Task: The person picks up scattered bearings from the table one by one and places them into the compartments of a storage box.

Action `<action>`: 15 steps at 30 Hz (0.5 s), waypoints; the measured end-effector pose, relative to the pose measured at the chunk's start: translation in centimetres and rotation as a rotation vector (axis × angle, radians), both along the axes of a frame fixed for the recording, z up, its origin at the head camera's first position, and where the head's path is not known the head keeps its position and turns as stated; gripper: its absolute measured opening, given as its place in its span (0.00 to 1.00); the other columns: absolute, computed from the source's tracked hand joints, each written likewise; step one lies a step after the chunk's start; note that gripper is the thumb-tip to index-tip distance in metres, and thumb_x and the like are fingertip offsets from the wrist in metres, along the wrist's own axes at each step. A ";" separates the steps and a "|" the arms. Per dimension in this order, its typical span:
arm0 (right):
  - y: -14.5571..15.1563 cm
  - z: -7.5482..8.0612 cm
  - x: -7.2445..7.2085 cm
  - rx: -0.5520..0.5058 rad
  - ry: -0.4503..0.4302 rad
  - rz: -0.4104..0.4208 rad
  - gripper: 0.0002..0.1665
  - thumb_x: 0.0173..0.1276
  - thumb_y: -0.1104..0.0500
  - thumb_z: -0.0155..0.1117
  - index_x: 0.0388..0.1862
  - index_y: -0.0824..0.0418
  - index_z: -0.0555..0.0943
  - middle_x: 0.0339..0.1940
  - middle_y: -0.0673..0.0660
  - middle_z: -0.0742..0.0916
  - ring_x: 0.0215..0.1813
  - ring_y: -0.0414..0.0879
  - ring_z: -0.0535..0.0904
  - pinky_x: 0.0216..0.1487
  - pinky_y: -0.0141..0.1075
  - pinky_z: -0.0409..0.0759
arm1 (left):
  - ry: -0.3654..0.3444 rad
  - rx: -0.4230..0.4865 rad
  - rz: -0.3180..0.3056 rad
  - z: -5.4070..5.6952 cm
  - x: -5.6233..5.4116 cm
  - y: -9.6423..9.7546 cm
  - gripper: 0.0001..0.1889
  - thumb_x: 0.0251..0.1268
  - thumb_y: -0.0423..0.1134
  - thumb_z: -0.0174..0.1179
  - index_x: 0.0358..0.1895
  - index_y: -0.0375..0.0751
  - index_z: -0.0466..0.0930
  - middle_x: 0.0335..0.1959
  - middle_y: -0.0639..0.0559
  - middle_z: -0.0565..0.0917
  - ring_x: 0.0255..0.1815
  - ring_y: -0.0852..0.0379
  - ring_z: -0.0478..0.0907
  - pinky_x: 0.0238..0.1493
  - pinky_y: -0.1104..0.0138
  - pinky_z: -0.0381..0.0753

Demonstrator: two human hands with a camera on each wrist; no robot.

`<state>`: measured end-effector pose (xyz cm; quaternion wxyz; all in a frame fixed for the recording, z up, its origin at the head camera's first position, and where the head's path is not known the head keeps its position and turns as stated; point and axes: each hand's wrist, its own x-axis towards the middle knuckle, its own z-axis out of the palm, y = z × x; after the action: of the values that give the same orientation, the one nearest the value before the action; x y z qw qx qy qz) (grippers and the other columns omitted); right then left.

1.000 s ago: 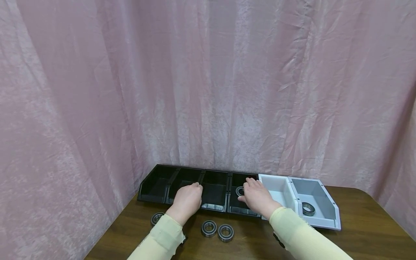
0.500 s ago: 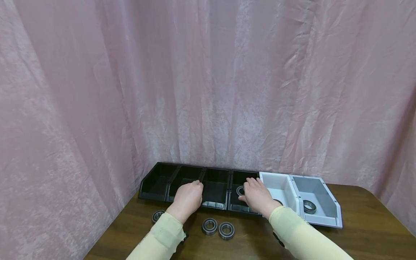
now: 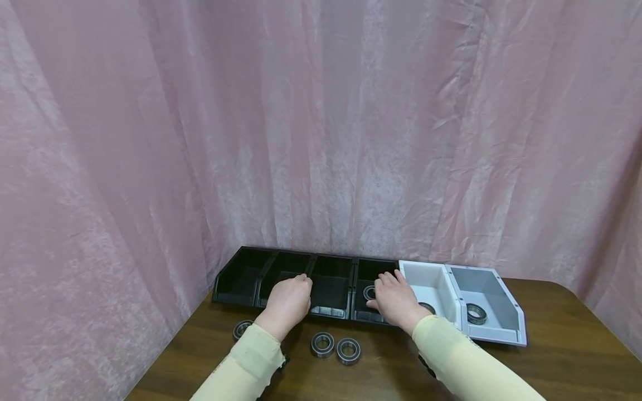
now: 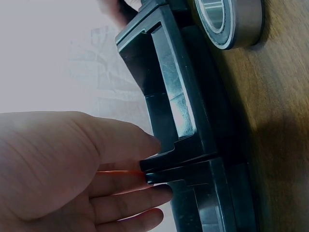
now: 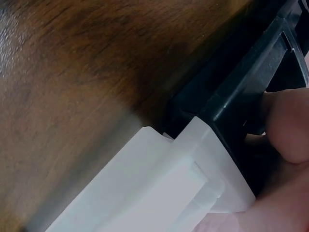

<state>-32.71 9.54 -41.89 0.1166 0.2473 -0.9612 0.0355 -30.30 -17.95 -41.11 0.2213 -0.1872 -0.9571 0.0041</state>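
My left hand pinches the front of the wall between two black bins, with the thumb on one side and fingers on the other. My right hand straddles the wall where the last black bin meets the first white bin. Its thumb curls into the black bin's side, while the palm lies by the white one. A ball bearing shows in that black bin, partly hidden behind the right hand. Another bearing peeks out past the right wrist in the white bin.
Two bearings lie side by side on the wooden table. A third bearing is left of the left wrist. The rightmost white bin holds a bearing. A pink curtain hangs behind the bins.
The head view has shifted slightly, so the bins and bearings sit a little higher in it. The bearing in the first white bin has come into sight. Both hands stay at the same walls.
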 end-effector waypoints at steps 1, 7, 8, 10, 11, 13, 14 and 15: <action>0.0 0.0 0.0 0.002 0.008 0.004 0.31 0.75 0.51 0.77 0.57 0.78 0.82 0.64 0.75 0.85 0.73 0.70 0.78 0.81 0.63 0.65 | 0.001 0.000 -0.001 0.0 0.0 0.0 0.08 0.65 0.33 0.79 0.43 0.35 0.91 0.46 0.41 0.92 0.31 0.50 0.88 0.39 0.58 0.93; 0.1 -0.2 0.0 0.032 0.065 0.018 0.29 0.73 0.51 0.78 0.52 0.77 0.84 0.57 0.72 0.87 0.69 0.69 0.80 0.79 0.63 0.68 | 0.004 0.005 -0.010 0.2 -0.1 0.0 0.08 0.65 0.33 0.78 0.43 0.35 0.91 0.45 0.41 0.92 0.31 0.50 0.88 0.40 0.58 0.93; 0.1 -0.3 0.0 0.039 0.071 0.018 0.29 0.73 0.51 0.79 0.51 0.77 0.84 0.55 0.72 0.87 0.68 0.69 0.81 0.79 0.63 0.68 | 0.003 0.007 -0.009 0.2 -0.1 0.0 0.08 0.65 0.33 0.78 0.43 0.35 0.91 0.45 0.41 0.92 0.31 0.50 0.88 0.40 0.58 0.93; 0.1 -0.3 -0.1 0.050 0.079 0.018 0.28 0.72 0.50 0.79 0.50 0.76 0.84 0.53 0.71 0.88 0.67 0.68 0.81 0.79 0.63 0.68 | 0.002 0.009 -0.007 0.2 -0.1 0.0 0.08 0.65 0.33 0.79 0.43 0.35 0.91 0.43 0.42 0.91 0.31 0.50 0.88 0.40 0.58 0.93; 0.0 -0.3 -0.1 0.056 0.078 0.015 0.28 0.72 0.50 0.79 0.50 0.76 0.84 0.53 0.70 0.88 0.67 0.68 0.81 0.79 0.63 0.68 | 0.000 0.010 -0.004 0.2 -0.1 0.0 0.08 0.65 0.33 0.79 0.43 0.35 0.91 0.43 0.42 0.91 0.31 0.50 0.88 0.40 0.58 0.93; -0.1 -0.2 0.0 0.071 0.073 0.008 0.28 0.71 0.50 0.80 0.50 0.76 0.85 0.52 0.69 0.88 0.67 0.67 0.81 0.79 0.63 0.68 | -0.002 0.011 -0.001 0.1 -0.1 0.0 0.08 0.65 0.33 0.79 0.43 0.35 0.91 0.42 0.42 0.91 0.30 0.50 0.88 0.39 0.58 0.93; -0.1 -0.1 0.0 0.078 0.069 0.006 0.28 0.71 0.50 0.80 0.50 0.75 0.85 0.51 0.69 0.88 0.67 0.67 0.82 0.79 0.63 0.68 | -0.005 0.011 0.001 0.0 -0.1 0.0 0.08 0.65 0.33 0.79 0.43 0.35 0.91 0.43 0.42 0.91 0.31 0.50 0.88 0.40 0.58 0.93; -0.2 -0.1 0.0 0.084 0.061 0.002 0.28 0.71 0.50 0.80 0.50 0.75 0.86 0.51 0.69 0.88 0.67 0.67 0.82 0.79 0.63 0.68 | -0.007 0.012 0.002 0.0 -0.1 0.0 0.08 0.65 0.33 0.79 0.43 0.35 0.91 0.43 0.42 0.91 0.31 0.50 0.88 0.40 0.58 0.93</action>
<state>-32.68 9.36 -41.99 0.1354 0.2540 -0.9576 -0.0123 -30.36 -17.97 -41.11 0.2189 -0.1850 -0.9580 -0.0020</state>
